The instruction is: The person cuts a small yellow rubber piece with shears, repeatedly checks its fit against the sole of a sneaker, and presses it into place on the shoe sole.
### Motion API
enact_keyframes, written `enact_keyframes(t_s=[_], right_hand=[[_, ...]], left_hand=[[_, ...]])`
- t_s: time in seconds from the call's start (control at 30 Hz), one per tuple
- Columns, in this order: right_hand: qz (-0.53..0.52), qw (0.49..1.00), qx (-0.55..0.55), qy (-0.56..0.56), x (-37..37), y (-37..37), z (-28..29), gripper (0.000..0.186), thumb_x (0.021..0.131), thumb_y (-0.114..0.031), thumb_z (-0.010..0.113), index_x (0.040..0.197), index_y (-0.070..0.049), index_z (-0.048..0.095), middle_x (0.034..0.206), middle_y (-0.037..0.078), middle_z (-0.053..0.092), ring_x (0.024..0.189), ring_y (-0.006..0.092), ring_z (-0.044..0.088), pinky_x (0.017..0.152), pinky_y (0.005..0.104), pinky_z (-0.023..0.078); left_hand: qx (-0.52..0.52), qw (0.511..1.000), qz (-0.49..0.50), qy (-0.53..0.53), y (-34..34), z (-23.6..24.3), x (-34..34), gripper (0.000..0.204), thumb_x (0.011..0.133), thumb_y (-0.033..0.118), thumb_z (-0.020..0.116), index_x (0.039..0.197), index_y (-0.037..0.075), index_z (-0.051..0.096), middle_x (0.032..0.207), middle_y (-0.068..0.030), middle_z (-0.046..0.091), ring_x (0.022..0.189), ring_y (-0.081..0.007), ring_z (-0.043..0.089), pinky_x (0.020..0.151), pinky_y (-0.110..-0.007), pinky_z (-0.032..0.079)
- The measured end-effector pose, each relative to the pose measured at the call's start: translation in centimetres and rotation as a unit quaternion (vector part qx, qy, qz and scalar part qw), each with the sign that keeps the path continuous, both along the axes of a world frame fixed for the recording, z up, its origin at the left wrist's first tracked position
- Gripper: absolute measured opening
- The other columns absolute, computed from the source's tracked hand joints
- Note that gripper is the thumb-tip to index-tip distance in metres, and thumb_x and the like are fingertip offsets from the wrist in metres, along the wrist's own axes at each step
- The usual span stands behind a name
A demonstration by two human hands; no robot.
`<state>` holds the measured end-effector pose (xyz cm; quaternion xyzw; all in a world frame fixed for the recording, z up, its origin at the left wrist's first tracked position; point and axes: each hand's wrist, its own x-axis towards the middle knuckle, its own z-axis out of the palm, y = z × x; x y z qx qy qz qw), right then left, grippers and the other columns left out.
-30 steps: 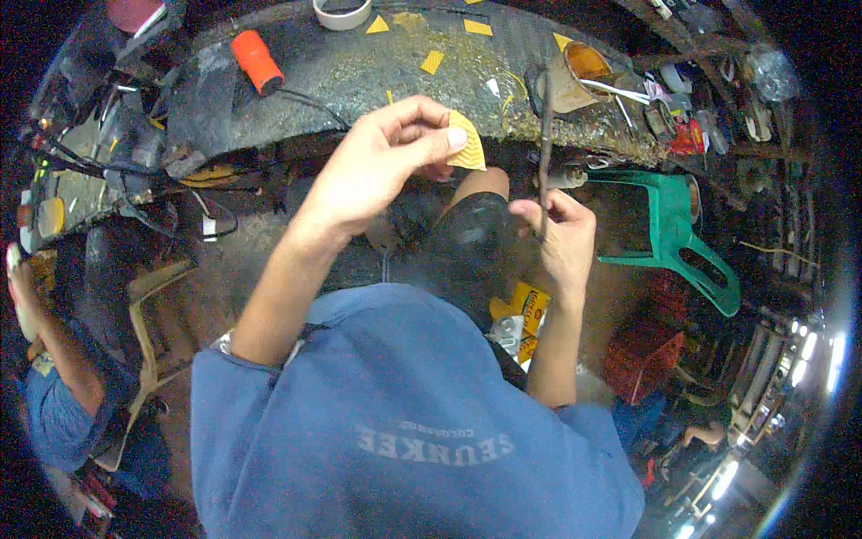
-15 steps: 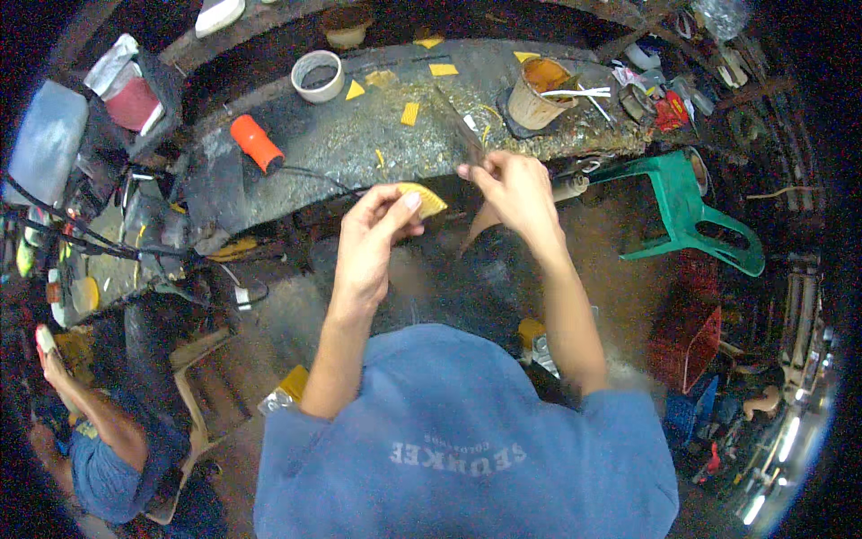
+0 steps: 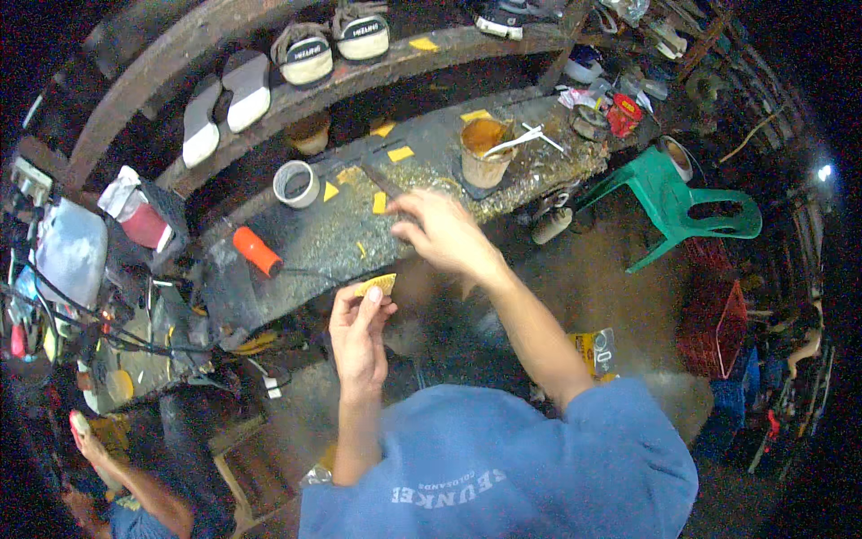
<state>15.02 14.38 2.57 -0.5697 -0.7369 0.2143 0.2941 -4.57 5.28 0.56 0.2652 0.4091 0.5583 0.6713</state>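
Observation:
My left hand (image 3: pixel 362 337) pinches a small yellow ribbed piece (image 3: pixel 377 285) between thumb and fingers, in front of the bench's near edge. My right hand (image 3: pixel 442 232), blurred by motion, reaches over that edge with its fingers closed round a dark, thin knife (image 3: pixel 382 183); the knife's handle is hidden. The blade points away to the left, above the worn bench top (image 3: pixel 314 229). Close to it lie a yellow rectangle (image 3: pixel 380 203) and a yellow triangle (image 3: pixel 330 190). Another yellow piece (image 3: pixel 400 154) lies farther back.
A crusted pot (image 3: pixel 485 166) with white sticks stands right on the bench, a white ring-shaped container (image 3: pixel 296 184) and an orange cylinder (image 3: pixel 258 251) left. Sandals (image 3: pixel 303 58) and soles (image 3: pixel 245 90) line the shelf behind. A green stool (image 3: pixel 669 202) stands right; another person's arm (image 3: pixel 135 485) shows lower left.
The view has shifted, showing more of the shelf. My right hand has moved left with the knife, toward the yellow rectangle. My left hand still holds the ribbed piece, now lower in view.

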Motion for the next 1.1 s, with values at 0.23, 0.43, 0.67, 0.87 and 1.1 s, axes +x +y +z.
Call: enact_keyframes(t_s=[0.23,0.43,0.67,0.87,1.1], right_hand=[[-0.083,0.891,0.075,0.439,2.2,-6.0,4.3,0.037,0.098,-0.02,0.07,0.129,-0.002,0.06,0.116,0.01,0.068,0.098,0.0148,0.067,0.081,0.031,0.057],[-0.368,0.872,0.323,-0.003,15.5,12.1,13.2,0.075,0.077,-0.052,0.085,0.136,-0.014,0.057,0.113,0.018,0.069,0.112,0.0358,0.065,0.096,0.0502,0.053],[-0.364,0.913,0.135,-0.123,20.9,23.1,15.6,0.071,0.07,-0.056,0.086,0.126,-0.017,0.067,0.121,0.016,0.073,0.111,0.034,0.07,0.1,0.0465,0.054],[-0.29,0.946,0.117,0.082,21.1,11.9,17.8,0.046,0.077,-0.039,0.086,0.109,-0.009,0.072,0.089,0.007,0.075,0.074,0.0182,0.069,0.073,0.0342,0.055],[-0.133,0.843,0.047,0.52,17.5,-8.5,11.2,0.026,0.097,-0.018,0.071,0.121,-0.008,0.064,0.114,0.006,0.072,0.106,0.0227,0.069,0.092,0.0425,0.058]], left_hand=[[-0.039,0.994,-0.034,-0.099,0.9,0.9,3.7,0.009,0.1,0.014,0.069,0.105,0.009,0.062,0.098,-0.0032,0.068,0.09,-0.0139,0.067,0.082,-0.033,0.058],[0.021,0.993,-0.082,-0.078,-0.3,1.0,3.8,0.015,0.098,0.011,0.068,0.109,0.009,0.058,0.099,-0.0043,0.067,0.085,-0.0158,0.068,0.081,-0.034,0.058],[0.011,0.997,-0.064,-0.04,-3.3,1.2,0.6,0.026,0.097,0.008,0.067,0.122,0.003,0.06,0.101,-0.0059,0.068,0.089,-0.0147,0.067,0.08,-0.031,0.057],[0.002,0.998,-0.066,0.013,-3.9,0.9,-1.5,0.027,0.096,0.008,0.07,0.122,0.005,0.065,0.105,-0.0043,0.071,0.091,-0.0109,0.066,0.08,-0.026,0.053],[0.045,0.987,-0.148,-0.04,-1.2,2.3,-0.7,0.026,0.097,0.007,0.068,0.123,0.001,0.063,0.105,-0.0084,0.071,0.092,-0.0172,0.068,0.086,-0.034,0.057]])
